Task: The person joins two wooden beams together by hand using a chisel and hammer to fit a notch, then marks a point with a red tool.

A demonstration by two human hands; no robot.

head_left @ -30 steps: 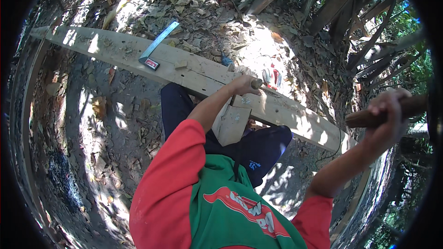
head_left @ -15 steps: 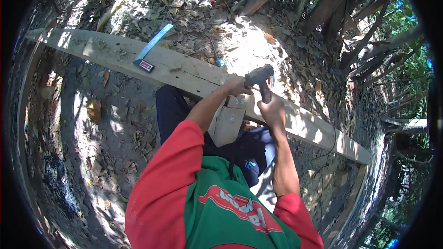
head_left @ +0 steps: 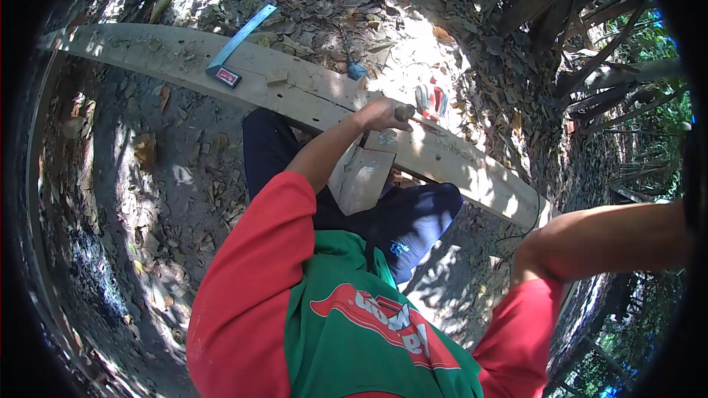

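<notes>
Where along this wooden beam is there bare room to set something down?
Best is the right-hand stretch of the beam, between the left hand and the thin dark cord. A smaller, cracked patch separates that hand from the small wood block. It's crowded around the hand's round-ended handle and the angled wooden piece.

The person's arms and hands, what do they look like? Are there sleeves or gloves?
The left sleeve and right sleeve are loose and red, ending around the elbows, on a green-bodied shirt. Below them, the left forearm and right forearm are bare. The left hand wears no glove or visible watch. The right hand is out of the picture.
</notes>
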